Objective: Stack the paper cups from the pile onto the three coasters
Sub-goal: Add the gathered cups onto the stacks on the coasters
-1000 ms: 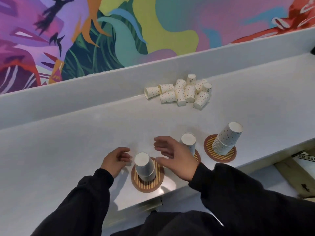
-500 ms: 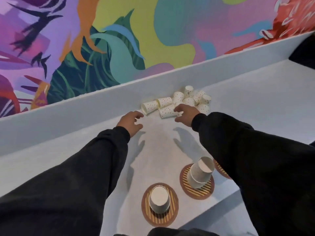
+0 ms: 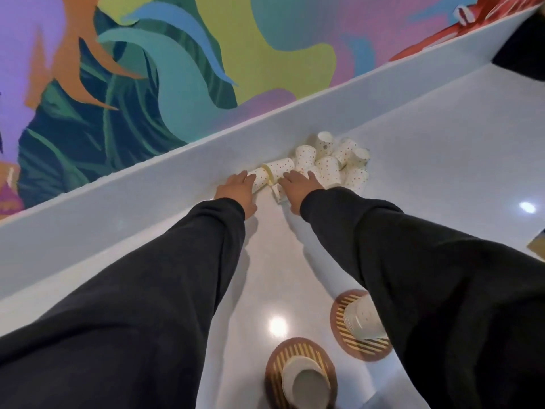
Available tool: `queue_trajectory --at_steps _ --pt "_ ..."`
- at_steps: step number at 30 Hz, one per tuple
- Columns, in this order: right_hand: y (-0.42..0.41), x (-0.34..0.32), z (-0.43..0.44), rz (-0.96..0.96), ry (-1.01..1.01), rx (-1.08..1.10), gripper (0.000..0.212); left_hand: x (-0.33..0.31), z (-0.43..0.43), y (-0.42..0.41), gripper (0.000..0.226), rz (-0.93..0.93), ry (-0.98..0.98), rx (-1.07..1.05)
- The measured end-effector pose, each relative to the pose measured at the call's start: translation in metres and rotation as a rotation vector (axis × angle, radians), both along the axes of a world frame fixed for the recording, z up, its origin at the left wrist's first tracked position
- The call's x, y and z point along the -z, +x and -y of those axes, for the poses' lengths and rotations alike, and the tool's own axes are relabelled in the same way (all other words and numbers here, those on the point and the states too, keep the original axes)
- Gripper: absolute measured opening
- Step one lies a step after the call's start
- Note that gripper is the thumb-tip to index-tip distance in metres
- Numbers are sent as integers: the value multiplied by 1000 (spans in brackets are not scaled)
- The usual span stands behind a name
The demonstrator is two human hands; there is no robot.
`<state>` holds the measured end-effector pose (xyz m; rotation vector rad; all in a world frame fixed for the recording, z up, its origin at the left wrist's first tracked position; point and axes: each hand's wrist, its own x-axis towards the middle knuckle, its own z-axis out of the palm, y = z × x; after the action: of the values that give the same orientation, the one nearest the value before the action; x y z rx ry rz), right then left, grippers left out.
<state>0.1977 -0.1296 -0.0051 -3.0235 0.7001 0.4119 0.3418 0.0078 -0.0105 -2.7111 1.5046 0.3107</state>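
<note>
A pile of white dotted paper cups (image 3: 333, 165) lies on its side against the back ledge of the counter. My left hand (image 3: 237, 190) grips the leftmost lying cup (image 3: 261, 178), fingers laid over it. My right hand (image 3: 298, 185) covers another lying cup (image 3: 277, 196) at the pile's near edge, and only that cup's rim shows beneath the palm. Near me, a striped round coaster (image 3: 290, 354) carries an upside-down cup stack (image 3: 306, 382). A second coaster (image 3: 354, 348) holds a leaning stack (image 3: 364, 320), half hidden by my right sleeve. The third coaster is hidden behind that arm.
The pale counter (image 3: 442, 160) runs diagonally, with a raised ledge (image 3: 147, 190) behind the pile and a colourful mural wall above it. The counter's near edge lies just past the coasters. A dark shape (image 3: 522, 51) sits at the far right end.
Both hands left the coasters and reached forward to the pile. They now rest on cups at its left end. My head has leaned in over the counter.
</note>
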Motion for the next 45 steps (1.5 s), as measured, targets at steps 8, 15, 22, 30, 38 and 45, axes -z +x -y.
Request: queue_trajectory --at_steps 8,15,22,30,38,45 --pt "6 7 -6 -182 -71 -66 51 27 7 7 70 61 33 -24" --pt "6 7 -14 -113 71 -169 46 30 9 12 51 202 9 -144" --pt "-22 -10 -11 172 451 102 68 32 -28 10 62 102 225 -162" --pt "-86 -70 -2 551 851 384 63 -20 -103 -73 59 -541 -389 -405" --pt "-165 -123 -53 659 1194 291 58 -90 -148 -189 58 -795 -728 -392" --pt "-231 -127 -102 687 1240 195 59 -111 -197 -268 59 -782 -817 -427"
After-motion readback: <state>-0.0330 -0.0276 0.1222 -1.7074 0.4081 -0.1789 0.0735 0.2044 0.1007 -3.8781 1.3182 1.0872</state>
